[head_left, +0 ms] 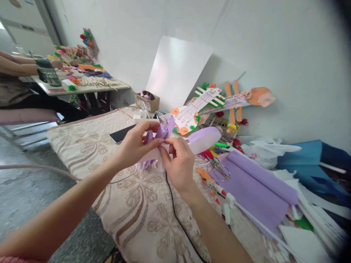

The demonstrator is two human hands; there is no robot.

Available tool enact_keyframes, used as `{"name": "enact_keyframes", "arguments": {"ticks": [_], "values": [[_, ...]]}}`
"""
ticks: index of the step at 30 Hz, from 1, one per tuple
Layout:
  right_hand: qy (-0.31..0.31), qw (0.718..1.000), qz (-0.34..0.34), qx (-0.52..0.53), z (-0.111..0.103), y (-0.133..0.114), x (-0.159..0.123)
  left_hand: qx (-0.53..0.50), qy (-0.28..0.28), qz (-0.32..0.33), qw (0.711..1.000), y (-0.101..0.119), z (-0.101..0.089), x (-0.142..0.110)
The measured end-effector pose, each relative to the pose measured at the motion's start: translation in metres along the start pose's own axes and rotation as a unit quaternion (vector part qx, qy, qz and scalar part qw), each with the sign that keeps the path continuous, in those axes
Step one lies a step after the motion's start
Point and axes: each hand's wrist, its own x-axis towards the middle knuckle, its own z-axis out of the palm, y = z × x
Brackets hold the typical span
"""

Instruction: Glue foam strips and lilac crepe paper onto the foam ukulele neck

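My left hand (135,144) and my right hand (178,160) meet above the patterned mat (131,212). Both pinch a small purple paper flower piece (161,132) with folded petals and a pale strip below it. The left fingers close over its left side and top. My right thumb and forefinger pinch its lower right edge. Just behind it lies a lilac foam oval shape (205,138).
Scissors (221,171) and a purple paper roll (257,186) lie to the right. A black phone (120,134), a power strip (142,117) and a small box (149,100) sit behind. A black cable (175,215) crosses the mat. Another person's arms (16,64) rest at the far table.
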Motion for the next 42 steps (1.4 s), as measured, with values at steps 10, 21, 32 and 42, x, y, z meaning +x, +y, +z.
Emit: {"name": "enact_keyframes", "arguments": {"ticks": [10,21,32,42], "values": [[0.01,0.992,0.052,0.117,-0.014,0.005,-0.004,-0.013,-0.007,-0.019,1.0,0.001,-0.001,0.004],[0.01,0.991,0.072,0.112,-0.026,0.017,-0.009,-0.015,-0.006,-0.026,1.0,-0.003,-0.002,0.004],[0.011,1.0,0.0,0.026,0.009,0.01,0.006,-0.024,-0.008,-0.022,0.999,-0.002,-0.002,0.005],[0.019,0.941,0.136,0.308,-0.024,0.02,-0.005,-0.016,-0.004,-0.036,0.999,-0.002,-0.003,0.006]]}}
